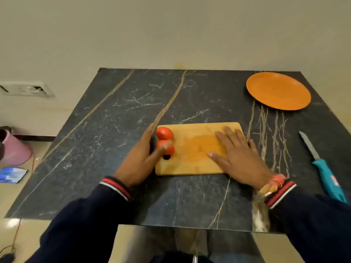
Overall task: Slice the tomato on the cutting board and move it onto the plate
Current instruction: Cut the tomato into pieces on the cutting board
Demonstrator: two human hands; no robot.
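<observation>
Head-worn camera looks down and forward over the dark table (133,103), close above it

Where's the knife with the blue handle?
In the head view, the knife lies on the dark table at the far right, nearer than the orange plate and right of the cutting board. No hand touches it.

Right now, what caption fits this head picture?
Left hand touches a tomato, right hand rests on the cutting board; knife, orange plate aside.
</observation>
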